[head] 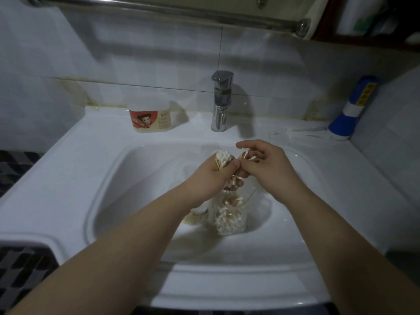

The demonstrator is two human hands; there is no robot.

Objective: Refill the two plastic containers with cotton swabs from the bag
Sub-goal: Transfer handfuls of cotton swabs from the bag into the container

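Over the white sink basin [127, 178], my left hand [211, 176] grips a thick bundle of cotton swabs [221, 158] with their white tips pointing up. My right hand [266, 164] pinches a few more swabs [246, 155] right beside that bundle. Below the hands, a clear plastic bag [229, 214] holding several swabs lies in the basin. One plastic container [195, 215] with a label sits in the basin, mostly hidden under my left forearm. A second container [150, 114], white-lidded with a cartoon label, stands on the counter at the back left.
A chrome faucet [220, 101] rises behind the basin. A blue and white flashlight [352, 110] leans on the right wall, with loose swabs [302, 133] scattered on the counter beside it. A metal towel rail [181, 12] runs overhead.
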